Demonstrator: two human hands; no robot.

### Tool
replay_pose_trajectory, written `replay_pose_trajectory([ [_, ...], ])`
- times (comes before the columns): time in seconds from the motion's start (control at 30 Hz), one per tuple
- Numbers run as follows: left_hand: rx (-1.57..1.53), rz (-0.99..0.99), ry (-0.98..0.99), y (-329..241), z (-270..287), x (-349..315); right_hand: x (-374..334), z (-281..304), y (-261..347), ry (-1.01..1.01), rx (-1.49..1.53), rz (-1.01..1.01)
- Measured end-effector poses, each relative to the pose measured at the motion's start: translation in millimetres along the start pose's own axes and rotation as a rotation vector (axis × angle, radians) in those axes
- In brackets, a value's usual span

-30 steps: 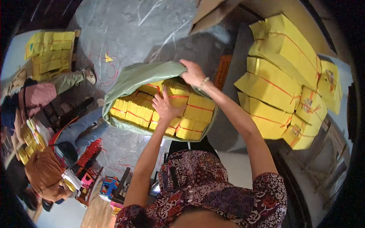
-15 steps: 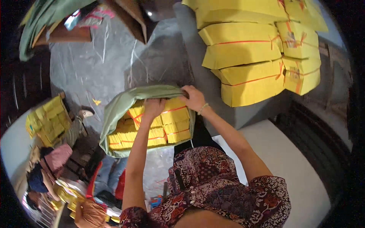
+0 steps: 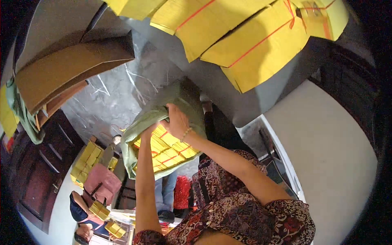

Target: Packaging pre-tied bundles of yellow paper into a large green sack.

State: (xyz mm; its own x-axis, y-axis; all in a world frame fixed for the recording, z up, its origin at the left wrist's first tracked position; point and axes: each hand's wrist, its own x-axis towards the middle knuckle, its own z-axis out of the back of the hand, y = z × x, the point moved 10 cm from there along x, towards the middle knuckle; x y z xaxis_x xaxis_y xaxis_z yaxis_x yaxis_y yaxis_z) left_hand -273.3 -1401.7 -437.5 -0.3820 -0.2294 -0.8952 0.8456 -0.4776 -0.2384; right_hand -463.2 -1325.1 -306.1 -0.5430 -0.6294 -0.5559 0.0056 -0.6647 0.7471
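Note:
A green sack (image 3: 130, 143) stands tilted in front of me, its mouth facing me. Inside it are bundles of yellow paper (image 3: 173, 152) tied with red string. My right hand (image 3: 178, 122) grips the far rim of the sack, fingers curled round the cloth. Close beside it, my left hand (image 3: 148, 132) reaches into the mouth above the bundles. Its fingers are hidden at the rim, so its grip does not show.
Large yellow paper bundles (image 3: 253, 45) tied with red string lie at the far right. A brown cardboard box (image 3: 73, 69) stands at the far left. A white surface (image 3: 322, 134) is at my right. Another person (image 3: 83, 230) handles yellow bundles at the lower left.
The view has turned, shifting the surroundings. The sack is tipped more upright and its mouth looks narrower. My right hand has come closer to my left along the rim.

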Motion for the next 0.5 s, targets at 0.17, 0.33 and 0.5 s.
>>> replay_pose_trajectory([
  [0.17, 0.220, 0.042, 0.008, -17, 18, -1, 9, -2, 0, 0.166, -0.106, 0.048],
  [0.33, 0.381, 0.068, -0.001, -57, 45, -6, 17, 3, 2, -0.048, -0.037, 0.192],
  [0.5, 0.146, 0.044, 0.135, -57, 7, 15, 22, 2, -6, 0.032, 0.086, 0.022],
])
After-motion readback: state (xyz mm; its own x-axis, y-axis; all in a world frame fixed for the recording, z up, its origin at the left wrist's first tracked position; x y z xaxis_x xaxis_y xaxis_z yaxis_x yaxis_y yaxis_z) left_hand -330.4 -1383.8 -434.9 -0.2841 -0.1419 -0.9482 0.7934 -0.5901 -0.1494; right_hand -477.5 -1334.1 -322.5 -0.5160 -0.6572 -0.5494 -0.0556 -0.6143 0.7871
